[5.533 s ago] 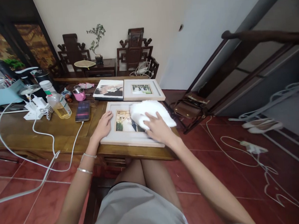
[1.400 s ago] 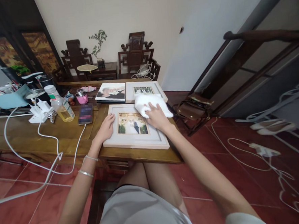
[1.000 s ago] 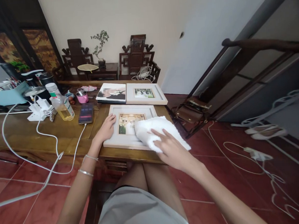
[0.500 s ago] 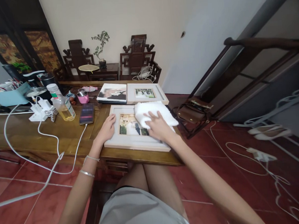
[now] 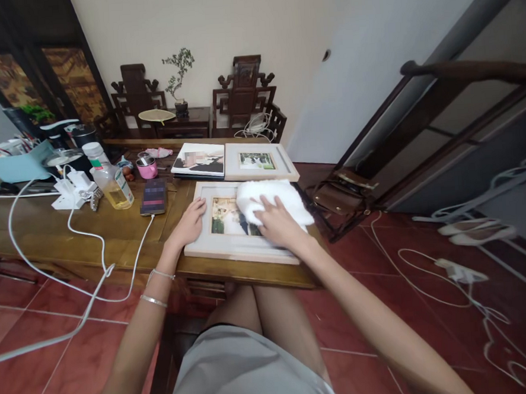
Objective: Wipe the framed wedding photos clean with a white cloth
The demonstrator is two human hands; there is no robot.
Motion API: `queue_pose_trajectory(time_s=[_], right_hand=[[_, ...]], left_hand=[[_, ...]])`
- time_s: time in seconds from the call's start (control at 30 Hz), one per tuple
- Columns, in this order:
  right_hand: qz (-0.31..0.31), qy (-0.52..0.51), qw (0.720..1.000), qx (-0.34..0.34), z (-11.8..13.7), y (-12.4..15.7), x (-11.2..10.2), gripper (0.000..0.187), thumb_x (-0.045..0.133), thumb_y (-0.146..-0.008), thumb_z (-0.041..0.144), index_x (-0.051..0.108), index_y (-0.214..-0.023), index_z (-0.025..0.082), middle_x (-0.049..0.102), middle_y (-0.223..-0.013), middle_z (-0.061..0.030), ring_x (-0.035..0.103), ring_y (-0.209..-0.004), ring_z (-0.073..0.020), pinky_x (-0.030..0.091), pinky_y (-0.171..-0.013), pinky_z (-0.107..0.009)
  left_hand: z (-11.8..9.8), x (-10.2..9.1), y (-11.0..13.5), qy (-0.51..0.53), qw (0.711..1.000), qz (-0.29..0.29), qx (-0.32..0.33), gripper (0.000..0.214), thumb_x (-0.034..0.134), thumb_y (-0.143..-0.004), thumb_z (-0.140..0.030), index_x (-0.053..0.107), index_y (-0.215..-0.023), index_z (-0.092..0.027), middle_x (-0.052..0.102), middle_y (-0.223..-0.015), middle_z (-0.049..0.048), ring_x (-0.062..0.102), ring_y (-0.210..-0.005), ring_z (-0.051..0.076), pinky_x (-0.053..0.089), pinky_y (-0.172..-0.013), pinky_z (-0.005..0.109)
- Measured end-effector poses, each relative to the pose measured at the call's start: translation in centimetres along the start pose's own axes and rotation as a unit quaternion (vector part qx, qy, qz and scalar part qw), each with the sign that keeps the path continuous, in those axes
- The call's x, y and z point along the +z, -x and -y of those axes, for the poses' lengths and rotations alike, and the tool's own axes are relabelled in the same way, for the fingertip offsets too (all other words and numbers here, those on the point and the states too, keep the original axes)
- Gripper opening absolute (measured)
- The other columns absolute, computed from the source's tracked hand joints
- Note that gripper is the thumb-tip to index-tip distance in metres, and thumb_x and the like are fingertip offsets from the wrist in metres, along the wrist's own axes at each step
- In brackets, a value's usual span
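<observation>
A picture frame (image 5: 244, 255) with a light wooden rim and a white mat lies flat at the table's front edge, with a printed photo inside. My left hand (image 5: 190, 223) grips its left edge, fingers bent over the rim. On the right half of the frame rests a folded white cloth (image 5: 269, 194), which covers part of the photo. My right hand (image 5: 277, 222) holds the cloth from above, pressing it down with the fingers spread. What lies beneath the cloth is hidden.
Behind are a second picture frame (image 5: 282, 158) and a photo album (image 5: 217, 171). To the left stand a phone (image 5: 153, 198) on a charging cable, a bottle (image 5: 117, 191), a pink cup (image 5: 146, 167) and a power strip (image 5: 67, 197). A brown bag (image 5: 341, 195) sits right of the table.
The cloth and my right hand have shifted very slightly on the frame. My left hand stays at the left edge. The camera view has moved a little.
</observation>
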State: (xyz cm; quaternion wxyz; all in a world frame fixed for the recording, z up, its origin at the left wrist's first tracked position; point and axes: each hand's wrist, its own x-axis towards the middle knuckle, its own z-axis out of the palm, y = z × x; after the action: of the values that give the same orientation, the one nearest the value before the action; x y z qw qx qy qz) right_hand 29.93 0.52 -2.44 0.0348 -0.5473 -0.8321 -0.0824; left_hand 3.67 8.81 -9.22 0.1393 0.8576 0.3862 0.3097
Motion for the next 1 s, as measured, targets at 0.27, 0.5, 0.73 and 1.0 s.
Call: queue_pose_trajectory(time_s=[0.27,0.5,0.73,1.0], right_hand=[[-0.022,0.022,0.999,0.04,-2.1,-5.0,1.2,0.035,0.045,-0.073,-0.002,0.071,-0.095,0.009,0.05,-0.143,-0.0152,0.044,-0.129,-0.0321,0.033,-0.103,-0.051],[0.018,-0.041,0.999,-0.028,4.5,4.9,-2.0,0.036,0.049,-0.072,0.002,0.072,-0.098,0.011,0.048,-0.144,-0.0166,0.041,-0.133,-0.0352,0.032,-0.107,-0.055],[0.011,-0.119,0.992,-0.041,6.0,7.6,-2.4,0.035,0.049,-0.068,0.001,0.071,-0.091,0.014,0.042,-0.15,-0.0126,0.033,-0.141,-0.0326,0.026,-0.114,-0.055],[-0.005,-0.048,0.993,0.11,-1.5,-3.4,-0.5,0.042,0.043,-0.077,0.0,0.065,-0.113,0.006,0.044,-0.146,-0.0209,0.037,-0.135,-0.0356,0.032,-0.106,-0.057]], left_hand=[[-0.6,-0.5,-0.1,0.013,1.0,-0.001,-0.008,0.051,0.035,-0.087,-0.009,0.054,-0.134,-0.013,0.048,-0.144,0.0111,0.035,-0.141,0.022,0.026,-0.119,0.046],[-1.1,-0.5,-0.2,-0.002,1.0,-0.017,-0.017,0.051,0.036,-0.086,-0.008,0.054,-0.134,-0.011,0.047,-0.145,0.0121,0.037,-0.14,0.023,0.028,-0.118,0.045],[-1.0,-0.7,-0.1,0.008,1.0,-0.006,-0.018,0.046,0.036,-0.09,-0.013,0.056,-0.131,-0.009,0.046,-0.145,0.0144,0.036,-0.14,0.023,0.026,-0.119,0.045],[-0.1,-0.8,-0.1,0.014,1.0,0.015,-0.007,0.048,0.036,-0.088,-0.01,0.057,-0.131,-0.014,0.045,-0.147,0.0106,0.033,-0.141,0.022,0.025,-0.119,0.047]])
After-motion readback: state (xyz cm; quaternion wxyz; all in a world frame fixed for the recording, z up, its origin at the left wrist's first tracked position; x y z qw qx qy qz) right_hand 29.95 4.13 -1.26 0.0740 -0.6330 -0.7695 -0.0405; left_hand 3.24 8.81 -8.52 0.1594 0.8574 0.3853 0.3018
